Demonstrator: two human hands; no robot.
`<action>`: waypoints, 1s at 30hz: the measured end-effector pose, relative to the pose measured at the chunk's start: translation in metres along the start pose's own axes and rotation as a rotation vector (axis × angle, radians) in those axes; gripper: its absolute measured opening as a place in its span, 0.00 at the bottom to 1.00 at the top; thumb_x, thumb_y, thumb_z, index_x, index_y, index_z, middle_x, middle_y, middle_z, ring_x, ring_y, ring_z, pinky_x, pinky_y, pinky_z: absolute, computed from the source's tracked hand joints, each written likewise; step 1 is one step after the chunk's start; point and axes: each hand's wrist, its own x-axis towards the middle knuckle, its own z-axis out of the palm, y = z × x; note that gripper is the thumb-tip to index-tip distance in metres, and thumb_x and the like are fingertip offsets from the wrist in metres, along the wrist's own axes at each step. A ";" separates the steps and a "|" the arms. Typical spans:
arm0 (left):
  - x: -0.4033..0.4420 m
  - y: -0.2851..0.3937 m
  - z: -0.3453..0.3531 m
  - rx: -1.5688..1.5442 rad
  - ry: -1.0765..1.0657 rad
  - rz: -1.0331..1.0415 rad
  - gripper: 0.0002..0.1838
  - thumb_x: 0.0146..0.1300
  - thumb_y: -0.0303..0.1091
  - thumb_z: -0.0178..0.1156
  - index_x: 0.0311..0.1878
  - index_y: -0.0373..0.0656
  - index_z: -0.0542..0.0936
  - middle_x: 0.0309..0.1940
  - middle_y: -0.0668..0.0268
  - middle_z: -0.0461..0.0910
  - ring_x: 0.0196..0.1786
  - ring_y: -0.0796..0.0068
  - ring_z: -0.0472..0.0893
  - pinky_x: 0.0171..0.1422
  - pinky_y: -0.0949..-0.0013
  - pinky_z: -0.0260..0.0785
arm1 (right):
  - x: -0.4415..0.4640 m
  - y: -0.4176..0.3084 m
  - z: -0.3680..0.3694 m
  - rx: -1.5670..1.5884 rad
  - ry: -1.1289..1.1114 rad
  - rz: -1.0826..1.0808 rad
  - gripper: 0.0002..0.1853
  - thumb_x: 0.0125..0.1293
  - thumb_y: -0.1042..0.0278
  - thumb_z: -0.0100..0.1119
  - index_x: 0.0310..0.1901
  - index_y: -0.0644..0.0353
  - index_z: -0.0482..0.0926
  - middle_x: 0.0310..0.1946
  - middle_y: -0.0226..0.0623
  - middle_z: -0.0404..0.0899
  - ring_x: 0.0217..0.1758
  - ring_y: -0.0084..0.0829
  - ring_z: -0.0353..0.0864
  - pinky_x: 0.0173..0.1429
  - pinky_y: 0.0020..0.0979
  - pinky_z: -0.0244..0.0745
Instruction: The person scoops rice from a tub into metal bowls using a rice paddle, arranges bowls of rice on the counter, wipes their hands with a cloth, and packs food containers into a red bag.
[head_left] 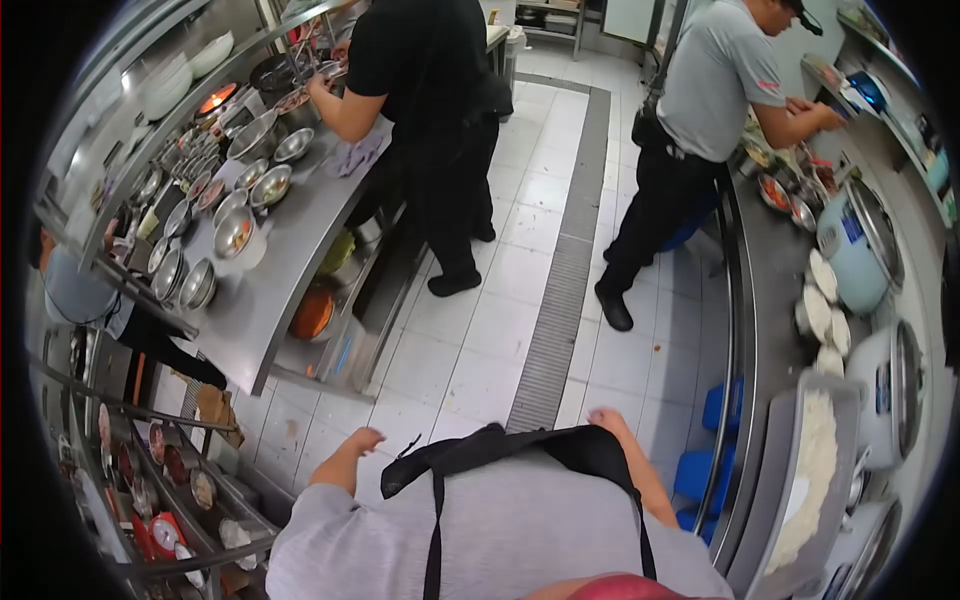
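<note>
My left hand (pixel 367 440) hangs beside my body over the tiled floor (pixel 425 370), its fingers loosely curled, with nothing visible in it. On the other side, my right hand (pixel 606 418) shows just past the edge of my black apron (pixel 590 447). Its small visible fingers look curled in, and nothing shows in them. Neither hand touches a work surface. The apron lies across the front of my grey shirt (pixel 530 520), its top part bunched up.
A steel counter (pixel 290 225) with several metal bowls (pixel 238 232) stands left, a person in black (pixel 430 120) working at it. Right, a person in a grey shirt (pixel 705 85) faces a counter with rice cookers (pixel 862 245) and a grey tub (pixel 775 480). A drain grate (pixel 565 270) runs between.
</note>
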 end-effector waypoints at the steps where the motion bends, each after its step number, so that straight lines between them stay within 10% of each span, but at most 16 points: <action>1: 0.014 -0.002 -0.011 0.134 0.031 -0.003 0.13 0.55 0.41 0.53 0.40 0.44 0.76 0.38 0.63 0.76 0.35 0.69 0.78 0.37 0.57 0.71 | -0.007 0.035 0.011 -0.061 0.205 -0.076 0.16 0.59 0.56 0.43 0.34 0.58 0.78 0.36 0.44 0.77 0.41 0.44 0.74 0.44 0.43 0.70; 4: 0.055 0.026 -0.032 0.086 0.151 -0.090 0.11 0.55 0.38 0.54 0.38 0.43 0.77 0.36 0.63 0.77 0.34 0.68 0.79 0.34 0.58 0.73 | 0.027 0.298 0.192 -0.374 -0.026 0.093 0.12 0.52 0.57 0.49 0.23 0.54 0.79 0.24 0.40 0.78 0.30 0.39 0.77 0.35 0.39 0.72; 6: 0.090 0.071 -0.046 0.035 0.118 -0.120 0.12 0.54 0.37 0.55 0.42 0.45 0.77 0.34 0.65 0.77 0.32 0.68 0.78 0.30 0.61 0.71 | 0.002 0.245 0.102 -0.067 -0.177 0.435 0.12 0.52 0.58 0.49 0.25 0.55 0.79 0.25 0.41 0.77 0.30 0.40 0.77 0.35 0.40 0.72; 11: 0.104 0.286 -0.091 -0.912 0.262 -0.067 0.21 0.54 0.39 0.56 0.51 0.44 0.72 0.35 0.66 0.76 0.33 0.69 0.76 0.31 0.69 0.68 | 0.167 0.223 -0.062 0.033 -0.133 0.418 0.11 0.53 0.60 0.49 0.29 0.58 0.78 0.27 0.43 0.77 0.31 0.41 0.78 0.36 0.40 0.73; 14: 0.097 0.406 -0.147 -0.570 0.424 0.366 0.22 0.54 0.39 0.58 0.52 0.42 0.71 0.41 0.63 0.76 0.37 0.69 0.76 0.37 0.70 0.68 | 0.307 0.138 -0.203 0.060 -0.078 0.314 0.11 0.53 0.62 0.49 0.31 0.59 0.78 0.29 0.45 0.77 0.31 0.41 0.78 0.36 0.41 0.73; 16: 0.077 0.488 -0.185 -0.448 0.578 0.580 0.22 0.55 0.38 0.58 0.52 0.42 0.71 0.44 0.61 0.75 0.40 0.69 0.76 0.41 0.71 0.68 | 0.426 0.099 -0.260 0.002 0.132 -0.020 0.13 0.56 0.61 0.47 0.31 0.62 0.77 0.33 0.49 0.77 0.38 0.44 0.77 0.41 0.42 0.72; 17: 0.059 0.529 -0.202 -0.464 0.600 0.641 0.21 0.55 0.36 0.58 0.52 0.42 0.71 0.45 0.60 0.74 0.43 0.69 0.76 0.44 0.71 0.68 | 0.471 0.058 -0.308 -0.121 0.059 -0.205 0.14 0.56 0.59 0.48 0.26 0.63 0.75 0.15 0.42 0.75 0.16 0.32 0.75 0.21 0.35 0.70; 18: 0.051 0.560 -0.212 -0.462 0.600 0.641 0.21 0.55 0.36 0.58 0.52 0.42 0.71 0.45 0.60 0.74 0.43 0.69 0.76 0.44 0.71 0.68 | 0.545 0.047 -0.315 -0.191 0.429 -0.457 0.12 0.55 0.63 0.50 0.28 0.64 0.75 0.19 0.43 0.76 0.20 0.31 0.77 0.24 0.33 0.71; 23: 0.062 0.695 -0.286 -0.501 0.272 0.974 0.20 0.57 0.32 0.56 0.55 0.46 0.70 0.49 0.63 0.72 0.47 0.72 0.75 0.50 0.71 0.65 | 0.648 -0.182 -0.467 0.184 0.126 -0.491 0.15 0.52 0.59 0.56 0.38 0.57 0.78 0.31 0.42 0.79 0.35 0.40 0.78 0.44 0.35 0.72; 30: 0.132 0.815 -0.433 -0.613 -0.132 1.042 0.23 0.60 0.35 0.53 0.59 0.46 0.65 0.55 0.60 0.67 0.58 0.69 0.67 0.64 0.70 0.53 | 0.805 -0.240 -0.533 -0.134 -0.112 -0.667 0.15 0.50 0.58 0.59 0.39 0.53 0.79 0.40 0.51 0.76 0.50 0.38 0.74 0.56 0.33 0.66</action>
